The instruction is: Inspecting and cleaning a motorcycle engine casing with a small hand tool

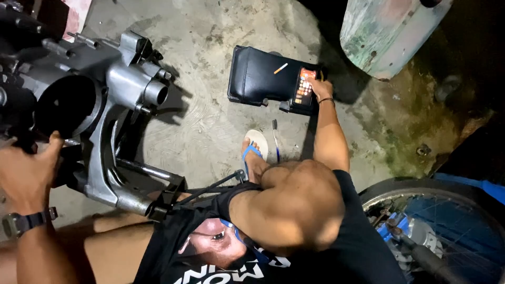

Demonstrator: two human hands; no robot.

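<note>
My left hand [29, 168], a dark watch on its wrist, grips the dark edge of a grey metal engine assembly [113, 89] that stands on the concrete floor at the left. My right arm reaches forward to a lit phone [304, 87] lying on a black motorcycle seat [258, 73]. My right hand [322, 88] closes on the phone's right edge with the thumb on the screen. A thin orange and white stick [280, 68] lies on the seat beside the phone.
My foot in a blue-strapped sandal [255, 150] rests on the floor next to a slim tool [275, 138]. A spoked wheel [421, 205] fills the lower right. A pale green cylinder [389, 31] stands at the top right.
</note>
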